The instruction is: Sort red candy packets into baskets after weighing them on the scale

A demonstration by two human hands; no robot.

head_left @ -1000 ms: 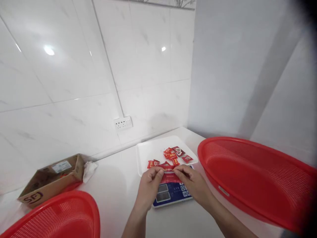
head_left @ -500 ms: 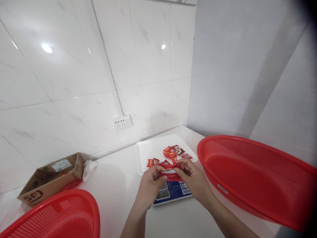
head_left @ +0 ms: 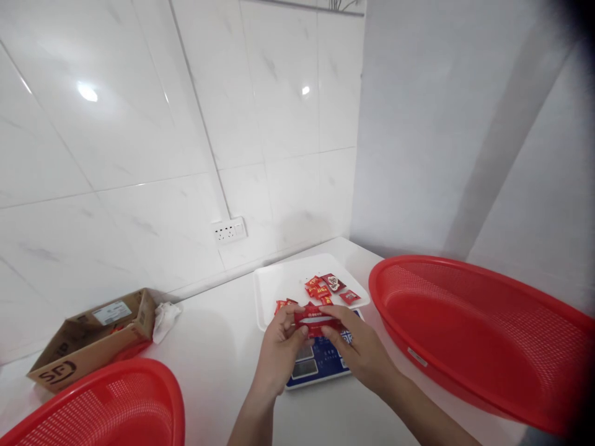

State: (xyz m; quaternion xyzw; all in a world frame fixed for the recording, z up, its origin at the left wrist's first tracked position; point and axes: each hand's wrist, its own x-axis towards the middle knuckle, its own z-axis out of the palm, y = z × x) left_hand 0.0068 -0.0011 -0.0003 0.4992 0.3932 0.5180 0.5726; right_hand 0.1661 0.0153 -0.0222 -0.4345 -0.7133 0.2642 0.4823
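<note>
Between my two hands is a small red packet, with a pale strip along its middle. My left hand pinches its left end, and my right hand grips the right end. The packet is held over the near edge of a white weighing tray. Several small red and yellow packets lie on that tray, with a dark red packet and another red packet at its right. Below my hands shows the blue panel of a digital scale, partly covered by them.
A large red plastic basket stands at the right, and a second red basket is at the lower left. Behind it sit an open cardboard box and a crumpled white tissue. A socket is on the tiled wall.
My right hand has shifted slightly left and down. The red packet is now drawn together, its pale strip narrower. The packets on the tray stay put.
</note>
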